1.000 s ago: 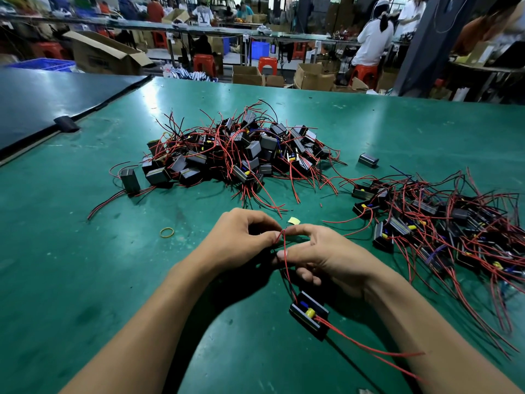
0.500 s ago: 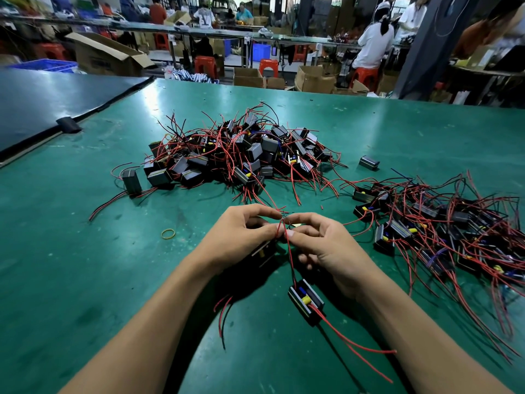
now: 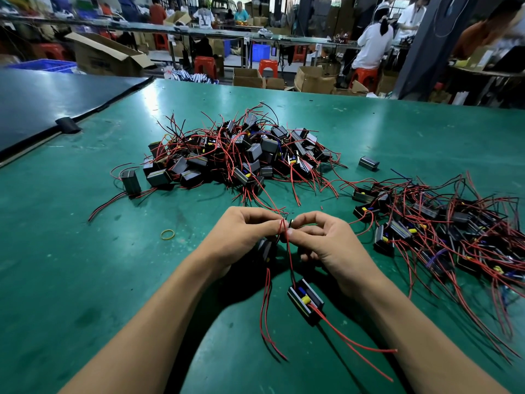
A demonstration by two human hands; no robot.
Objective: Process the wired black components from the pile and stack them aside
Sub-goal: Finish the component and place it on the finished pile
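A big pile of black box components with red and black wires (image 3: 235,157) lies at the middle of the green table (image 3: 85,265). A second spread of them (image 3: 443,231) lies at the right. My left hand (image 3: 241,234) and my right hand (image 3: 329,243) meet in front of me, both pinching red wires (image 3: 285,237) at their fingertips. One black component (image 3: 265,248) sits under my left palm, mostly hidden. Another component (image 3: 305,301), with yellow and blue parts showing, hangs below on its wires between my wrists.
A yellow rubber band (image 3: 167,234) lies left of my hands. A lone black box (image 3: 368,162) sits between the two heaps. A dark mat (image 3: 42,103) covers the far left. Beyond the table edge are cardboard boxes, red stools and seated people.
The hands have risen slightly and stay joined at the wires. The component under my left hand and its red wires have come into view; the hanging component has shifted a little.
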